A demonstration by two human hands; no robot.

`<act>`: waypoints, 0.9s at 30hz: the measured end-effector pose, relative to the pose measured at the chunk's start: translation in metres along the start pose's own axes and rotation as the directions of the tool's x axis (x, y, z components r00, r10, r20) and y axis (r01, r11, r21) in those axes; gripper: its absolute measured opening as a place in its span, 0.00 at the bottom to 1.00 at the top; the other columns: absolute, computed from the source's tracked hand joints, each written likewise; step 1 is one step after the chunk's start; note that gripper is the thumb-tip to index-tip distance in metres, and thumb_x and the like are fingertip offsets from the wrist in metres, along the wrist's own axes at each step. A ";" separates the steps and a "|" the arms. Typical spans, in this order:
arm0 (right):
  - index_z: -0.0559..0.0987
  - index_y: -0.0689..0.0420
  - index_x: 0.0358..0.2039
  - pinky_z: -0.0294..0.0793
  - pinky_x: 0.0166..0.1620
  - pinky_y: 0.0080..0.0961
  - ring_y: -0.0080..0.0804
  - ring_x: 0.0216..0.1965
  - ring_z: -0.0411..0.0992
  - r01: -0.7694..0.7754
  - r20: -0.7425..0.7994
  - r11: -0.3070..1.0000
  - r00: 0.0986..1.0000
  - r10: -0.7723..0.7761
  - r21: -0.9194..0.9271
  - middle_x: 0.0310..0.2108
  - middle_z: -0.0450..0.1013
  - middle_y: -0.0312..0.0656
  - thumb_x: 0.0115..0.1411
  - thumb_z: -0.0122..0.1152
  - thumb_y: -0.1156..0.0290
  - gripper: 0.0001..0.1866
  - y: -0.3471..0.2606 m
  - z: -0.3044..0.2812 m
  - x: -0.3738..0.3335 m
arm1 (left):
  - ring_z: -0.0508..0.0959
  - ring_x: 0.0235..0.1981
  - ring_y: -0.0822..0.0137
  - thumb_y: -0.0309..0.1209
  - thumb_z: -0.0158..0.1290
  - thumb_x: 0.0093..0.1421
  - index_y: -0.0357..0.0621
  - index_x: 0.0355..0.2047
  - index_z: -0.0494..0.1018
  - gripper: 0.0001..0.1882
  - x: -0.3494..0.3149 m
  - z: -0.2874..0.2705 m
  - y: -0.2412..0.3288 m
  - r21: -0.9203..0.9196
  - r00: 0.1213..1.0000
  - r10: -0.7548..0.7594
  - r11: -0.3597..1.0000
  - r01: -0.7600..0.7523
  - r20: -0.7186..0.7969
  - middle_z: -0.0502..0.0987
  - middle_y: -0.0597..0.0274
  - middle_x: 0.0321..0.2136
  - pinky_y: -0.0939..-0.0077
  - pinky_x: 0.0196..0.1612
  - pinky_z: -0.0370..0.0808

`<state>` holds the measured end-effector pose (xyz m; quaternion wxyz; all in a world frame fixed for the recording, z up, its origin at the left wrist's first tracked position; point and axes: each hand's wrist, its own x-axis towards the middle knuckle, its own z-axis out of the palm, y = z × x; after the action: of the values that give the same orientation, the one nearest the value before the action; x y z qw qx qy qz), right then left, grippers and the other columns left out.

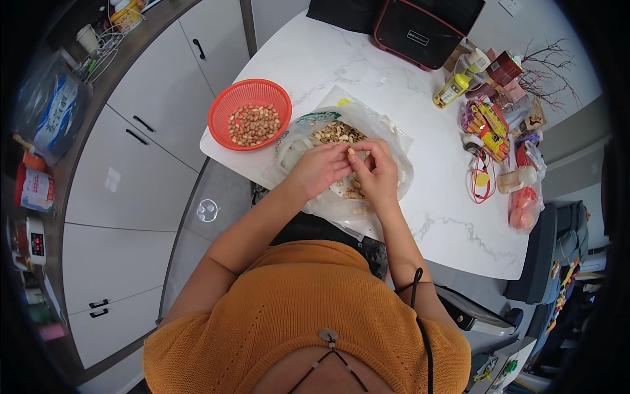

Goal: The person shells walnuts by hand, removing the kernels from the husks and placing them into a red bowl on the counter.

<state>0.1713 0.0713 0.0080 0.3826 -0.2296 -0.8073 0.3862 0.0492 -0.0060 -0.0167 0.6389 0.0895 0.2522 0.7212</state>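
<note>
Both hands meet over an open plastic bag (398,152) on the table. My right hand (378,176) is closed in a pinch, with a small pale peanut (351,152) at the tip of its thumb. Close beside it, my left hand (316,172) is turned partly palm up, its fingers loosely stretched toward the right fingertips. Inside the bag lie many peanut shells (341,132), partly hidden by my hands. To the left of the bag stands a red plastic basket (279,98) holding shelled reddish-brown peanuts (254,125).
The white marbled table (453,223) has a black-and-red appliance (420,33) at its back. Along the right side stand a yellow bottle (453,88), snack packs (485,128), a red cord (482,190) and a bag of fruit (525,207). White cabinets (131,171) line the left.
</note>
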 end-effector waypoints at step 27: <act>0.75 0.59 0.30 0.58 0.23 0.10 0.10 0.19 0.58 -0.261 0.046 0.909 0.964 0.261 0.325 0.18 0.66 0.27 0.54 0.59 0.71 0.06 0.023 0.002 -0.007 | 0.72 0.22 0.80 0.23 0.50 0.55 0.36 0.32 0.69 0.05 -0.003 0.004 -0.012 0.682 0.917 0.391 0.649 -0.337 0.080 0.73 0.65 0.25 0.87 0.22 0.70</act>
<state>0.1753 0.0793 -0.0146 0.3597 -0.2682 -0.6940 0.5631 0.0617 -0.0073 -0.0183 0.3928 0.3400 0.4999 0.6930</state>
